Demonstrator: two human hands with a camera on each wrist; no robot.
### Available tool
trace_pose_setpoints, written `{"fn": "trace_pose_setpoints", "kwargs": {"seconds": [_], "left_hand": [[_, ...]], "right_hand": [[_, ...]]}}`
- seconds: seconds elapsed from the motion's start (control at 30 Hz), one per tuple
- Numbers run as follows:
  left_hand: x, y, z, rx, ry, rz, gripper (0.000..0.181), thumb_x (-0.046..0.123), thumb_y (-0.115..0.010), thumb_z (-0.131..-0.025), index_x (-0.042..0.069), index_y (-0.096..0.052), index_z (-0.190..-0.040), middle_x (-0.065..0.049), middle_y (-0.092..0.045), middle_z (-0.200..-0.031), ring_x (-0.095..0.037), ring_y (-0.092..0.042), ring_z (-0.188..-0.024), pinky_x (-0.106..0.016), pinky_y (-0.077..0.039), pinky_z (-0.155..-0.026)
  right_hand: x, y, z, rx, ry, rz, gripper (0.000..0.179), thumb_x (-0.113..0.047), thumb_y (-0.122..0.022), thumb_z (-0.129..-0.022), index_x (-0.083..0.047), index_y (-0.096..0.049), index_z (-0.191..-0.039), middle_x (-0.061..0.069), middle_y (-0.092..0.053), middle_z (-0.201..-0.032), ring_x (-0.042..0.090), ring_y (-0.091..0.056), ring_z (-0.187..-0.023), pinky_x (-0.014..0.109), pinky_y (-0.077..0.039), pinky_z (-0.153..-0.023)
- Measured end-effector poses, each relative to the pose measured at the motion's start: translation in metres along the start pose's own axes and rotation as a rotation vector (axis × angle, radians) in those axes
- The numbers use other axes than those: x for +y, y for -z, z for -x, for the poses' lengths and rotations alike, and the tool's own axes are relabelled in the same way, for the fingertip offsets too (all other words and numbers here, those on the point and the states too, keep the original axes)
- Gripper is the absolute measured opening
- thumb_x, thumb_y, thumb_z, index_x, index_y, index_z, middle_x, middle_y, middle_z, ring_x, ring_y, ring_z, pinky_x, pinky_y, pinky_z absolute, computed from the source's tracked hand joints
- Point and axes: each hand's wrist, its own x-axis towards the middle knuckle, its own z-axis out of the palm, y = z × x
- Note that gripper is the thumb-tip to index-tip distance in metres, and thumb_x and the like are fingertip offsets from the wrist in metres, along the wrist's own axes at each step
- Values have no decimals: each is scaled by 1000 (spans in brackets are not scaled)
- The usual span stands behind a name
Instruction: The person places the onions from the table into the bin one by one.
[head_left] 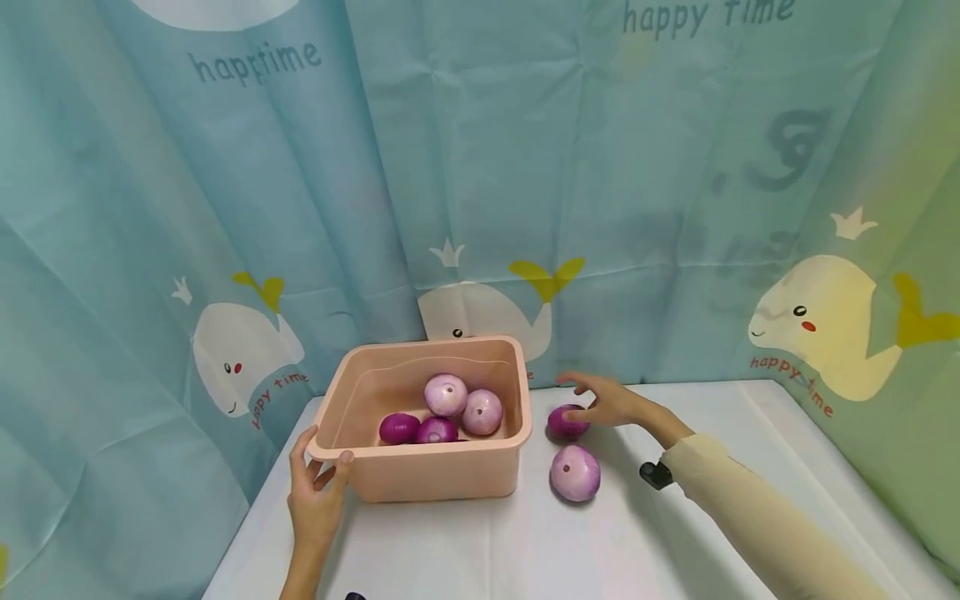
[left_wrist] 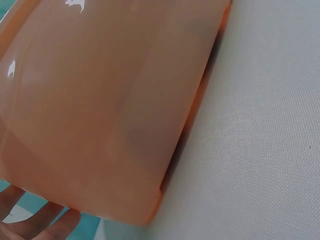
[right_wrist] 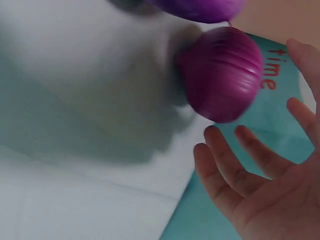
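My left hand (head_left: 315, 500) holds the front left corner of a pink plastic bin (head_left: 435, 477), thumb at the front rim and fingers along the left side. Inside the bin lie several onions, some pale pinkish (head_left: 482, 412), some deep purple (head_left: 399, 428). To the right of the bin, my right hand (head_left: 611, 402) reaches over a deep purple onion (head_left: 562, 425) with its fingers spread. The right wrist view shows that onion (right_wrist: 223, 75) just off the fingertips, not gripped. A larger pale purple onion (head_left: 575, 477) sits nearer on the table.
A white cloth (head_left: 465, 550) covers the table. Behind it hangs a blue-green curtain (head_left: 637, 208) printed with whales, close to the bin's back wall. A black wrist device (head_left: 656, 476) shows at the right sleeve.
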Motion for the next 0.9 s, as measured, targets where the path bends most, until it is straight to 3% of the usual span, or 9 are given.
{"fn": "trace_pose_setpoints", "kwargs": {"seconds": [0.13, 0.23, 0.37, 0.9], "left_hand": [[-1, -1, 0, -4, 2, -2, 70, 25, -70, -99, 24, -33, -158, -12, -38, -161, -42, -47, -139, -3, -41, -91], [-2, -2, 0, 0, -6, -4, 69, 24, -70, -99, 23, -34, -158, -13, -39, -161, -42, -47, -139, -5, -42, -91], [-1, -2, -1, 6, -18, -2, 68, 22, -70, -99, 22, -35, -157, -13, -40, -160, -42, -48, -138, -8, -43, -93], [-3, -2, -2, 16, -29, 0, 67, 20, -70, -98, 20, -36, -156, -13, -41, -159, -43, -49, -137, -10, -44, -94]], "right_hand": [[6, -9, 4, -45, -85, 44, 69, -38, -75, -94, -7, -47, -149, 22, -54, -143, 39, -59, -120, 49, -54, -88], [8, -12, 6, -78, -135, 56, 67, -40, -75, -93, -7, -50, -146, 18, -62, -127, 31, -62, -107, 46, -54, -82], [9, -14, 7, -94, -152, 20, 60, -38, -75, -93, -8, -54, -141, 12, -66, -112, 25, -60, -95, 38, -52, -73], [17, -19, 4, -61, -146, -1, 47, -36, -73, -95, -12, -59, -133, 11, -67, -111, 24, -61, -93, 37, -51, -72]]}}
